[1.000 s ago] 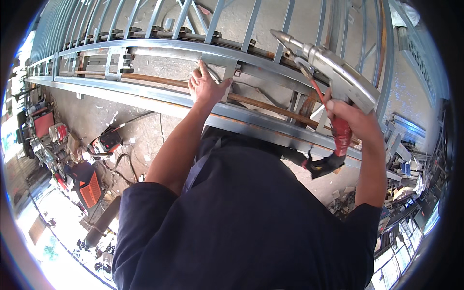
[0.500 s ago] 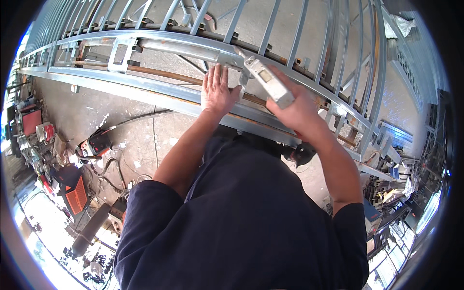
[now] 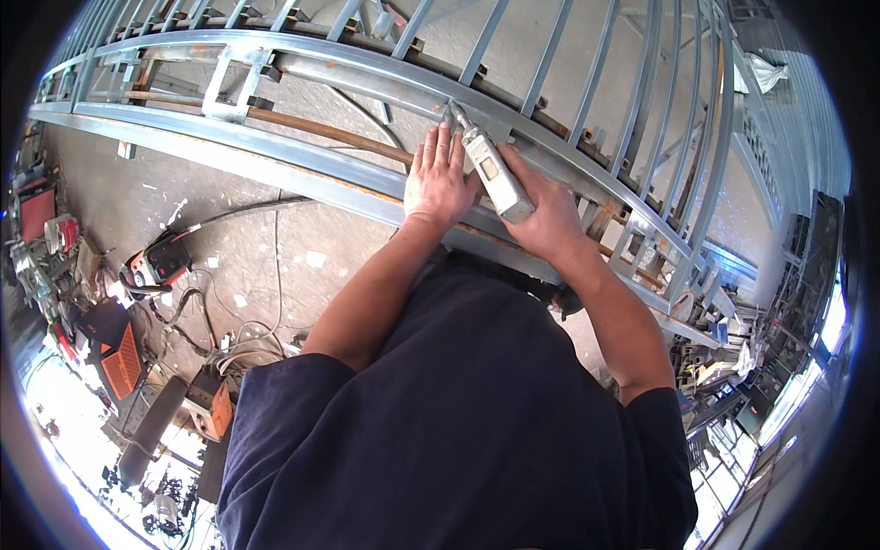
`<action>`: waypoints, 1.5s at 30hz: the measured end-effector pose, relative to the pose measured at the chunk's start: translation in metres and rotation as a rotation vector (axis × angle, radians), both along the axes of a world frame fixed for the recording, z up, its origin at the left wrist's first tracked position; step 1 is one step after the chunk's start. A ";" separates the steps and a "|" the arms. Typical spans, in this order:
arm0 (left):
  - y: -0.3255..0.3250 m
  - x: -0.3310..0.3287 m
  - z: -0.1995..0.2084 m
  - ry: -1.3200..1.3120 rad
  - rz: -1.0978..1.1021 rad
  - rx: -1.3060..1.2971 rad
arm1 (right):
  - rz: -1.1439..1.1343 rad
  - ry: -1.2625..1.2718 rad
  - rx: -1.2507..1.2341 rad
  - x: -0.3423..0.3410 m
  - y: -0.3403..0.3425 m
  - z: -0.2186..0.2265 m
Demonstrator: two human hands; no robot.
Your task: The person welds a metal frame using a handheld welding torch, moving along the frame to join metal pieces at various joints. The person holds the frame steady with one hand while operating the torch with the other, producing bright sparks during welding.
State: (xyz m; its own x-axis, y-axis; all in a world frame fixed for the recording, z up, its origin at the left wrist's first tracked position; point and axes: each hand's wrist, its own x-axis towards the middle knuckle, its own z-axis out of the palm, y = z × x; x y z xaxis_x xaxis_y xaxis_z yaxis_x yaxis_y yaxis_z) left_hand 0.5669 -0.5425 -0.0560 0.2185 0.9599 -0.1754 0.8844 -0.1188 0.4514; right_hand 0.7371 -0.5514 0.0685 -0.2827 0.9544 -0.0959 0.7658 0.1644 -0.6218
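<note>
My left hand [image 3: 438, 188] lies flat, fingers stretched, on a metal piece at the lower bars of a long galvanized railing frame [image 3: 385, 75]; the palm hides most of that piece. In my right hand [image 3: 547, 213] is a pale, boxy welding gun [image 3: 498, 176] with a small panel on its body and a narrow nozzle. The nozzle points away from me and rests at or just over the frame's inner rail, close by my left fingertips. Whether the tip touches the metal, I cannot tell.
Upright bars run along the frame's far side. A rusty rod [image 3: 330, 135] lies between its rails. On the floor at left are a red and black machine [image 3: 160, 266] with cables and an orange-black case [image 3: 122, 367]. Stacked materials [image 3: 724, 357] stand at right.
My right hand has brought the welding gun leftward, its nozzle now beside my left fingertips. My left hand has shifted slightly right and stays flat. The view has moved a little.
</note>
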 end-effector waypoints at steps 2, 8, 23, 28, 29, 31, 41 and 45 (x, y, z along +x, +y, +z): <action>-0.001 0.001 0.003 -0.073 0.026 0.027 | -0.008 -0.019 -0.023 0.001 -0.001 -0.003; 0.000 0.001 0.003 -0.084 0.025 0.006 | -0.017 -0.050 -0.054 -0.002 -0.003 -0.005; 0.002 -0.002 -0.003 0.023 -0.040 0.001 | -0.046 -0.082 -0.088 -0.006 -0.005 -0.006; 0.002 -0.002 -0.002 0.004 -0.038 0.009 | -0.058 -0.084 -0.105 -0.005 -0.005 -0.002; 0.001 -0.003 -0.001 0.001 -0.037 0.008 | -0.058 -0.089 -0.108 -0.005 -0.005 -0.002; -0.001 -0.002 -0.004 -0.061 0.004 0.093 | -0.058 -0.093 -0.110 -0.006 -0.005 -0.002; 0.000 -0.002 -0.002 -0.037 -0.018 0.050 | -0.068 -0.105 -0.116 -0.002 -0.007 0.000; -0.001 -0.001 -0.003 -0.069 0.008 0.054 | -0.100 -0.009 -0.162 -0.001 -0.009 0.016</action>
State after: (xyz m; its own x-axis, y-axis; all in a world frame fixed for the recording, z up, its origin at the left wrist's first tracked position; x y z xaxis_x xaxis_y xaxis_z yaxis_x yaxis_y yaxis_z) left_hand 0.5660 -0.5439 -0.0586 0.2208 0.9693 -0.1080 0.8526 -0.1381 0.5039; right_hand 0.7359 -0.5604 0.0841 -0.1858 0.9497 -0.2523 0.7789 -0.0142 -0.6269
